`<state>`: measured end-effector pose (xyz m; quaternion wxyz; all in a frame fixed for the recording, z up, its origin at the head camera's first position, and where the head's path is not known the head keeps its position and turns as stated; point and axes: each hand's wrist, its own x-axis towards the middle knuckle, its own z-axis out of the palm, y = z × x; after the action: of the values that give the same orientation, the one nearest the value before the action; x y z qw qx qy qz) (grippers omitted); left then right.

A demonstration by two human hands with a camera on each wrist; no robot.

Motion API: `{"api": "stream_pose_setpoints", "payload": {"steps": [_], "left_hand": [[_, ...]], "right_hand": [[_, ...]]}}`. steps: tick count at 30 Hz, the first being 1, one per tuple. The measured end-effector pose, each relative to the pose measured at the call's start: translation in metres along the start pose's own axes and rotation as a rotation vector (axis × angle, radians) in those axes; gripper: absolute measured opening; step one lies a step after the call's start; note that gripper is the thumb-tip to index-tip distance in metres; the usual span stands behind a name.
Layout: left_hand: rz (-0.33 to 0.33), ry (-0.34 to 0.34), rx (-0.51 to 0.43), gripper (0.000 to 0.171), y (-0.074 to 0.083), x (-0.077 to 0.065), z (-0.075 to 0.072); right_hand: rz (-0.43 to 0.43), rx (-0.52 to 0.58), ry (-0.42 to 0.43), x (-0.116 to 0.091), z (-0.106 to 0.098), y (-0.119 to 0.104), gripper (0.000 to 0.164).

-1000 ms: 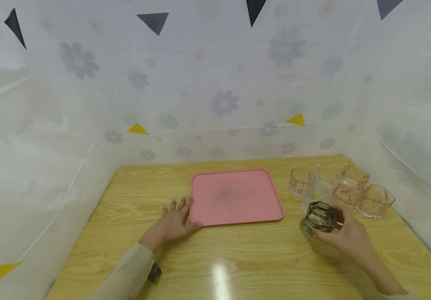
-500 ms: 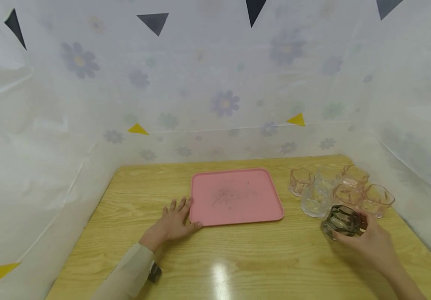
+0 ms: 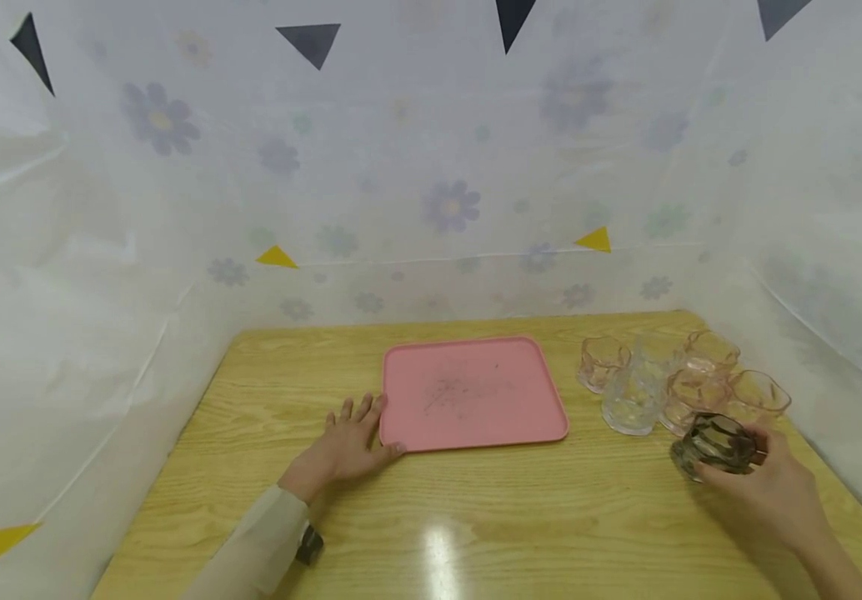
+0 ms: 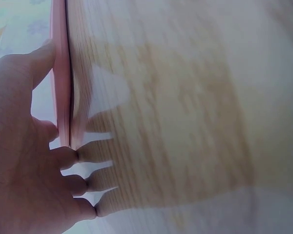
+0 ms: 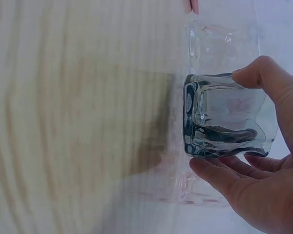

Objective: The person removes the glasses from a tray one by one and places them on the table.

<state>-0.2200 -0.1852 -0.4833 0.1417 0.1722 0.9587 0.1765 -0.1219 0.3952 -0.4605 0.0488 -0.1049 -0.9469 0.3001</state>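
Note:
A smoky grey glass cup point(image 3: 714, 446) with a wavy rim is gripped by my right hand point(image 3: 776, 487), thumb on one side and fingers on the other. In the right wrist view the grey glass point(image 5: 224, 116) shows between thumb and fingers, with paler glasses behind it. My left hand point(image 3: 348, 442) lies with spread fingers at the near left corner of the pink tray point(image 3: 476, 396). The left wrist view shows the thumb of the left hand point(image 4: 27, 141) on the edge of the pink tray point(image 4: 62, 83), fingertips down at the wooden table.
Right of the tray stand several glasses: a pink one point(image 3: 602, 364) at the left, a clear one point(image 3: 632, 404) at the front, and another pink one point(image 3: 757, 396) at the right. White flower-print sheeting point(image 3: 446, 167) walls the wooden table point(image 3: 521, 525) at the back and sides.
My right hand has carried the grey glass to the right, from in front of the clear glass to in front of the pink ones. The left hand and the tray have stayed put.

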Motion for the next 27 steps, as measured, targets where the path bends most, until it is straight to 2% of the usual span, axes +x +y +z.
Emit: {"api": "stream_pose_setpoints", "payload": {"steps": [12, 20, 24, 27], "left_hand": [[0.000, -0.001, -0.002, 0.098, 0.002, 0.000, 0.001], [0.000, 0.010, -0.003, 0.098, 0.001, -0.001, 0.001], [-0.001, 0.009, -0.005, 0.097, 0.001, -0.001, 0.001], [-0.003, 0.004, -0.001, 0.097, 0.001, -0.001, 0.001]], "right_hand": [[0.040, -0.018, -0.033, 0.004, -0.003, 0.012, 0.108], [0.065, -0.024, -0.088, 0.008, -0.005, 0.012, 0.111], [0.022, -0.020, -0.111, 0.009, -0.007, 0.007, 0.116], [-0.056, 0.012, -0.056, 0.010, -0.008, -0.002, 0.116]]}}
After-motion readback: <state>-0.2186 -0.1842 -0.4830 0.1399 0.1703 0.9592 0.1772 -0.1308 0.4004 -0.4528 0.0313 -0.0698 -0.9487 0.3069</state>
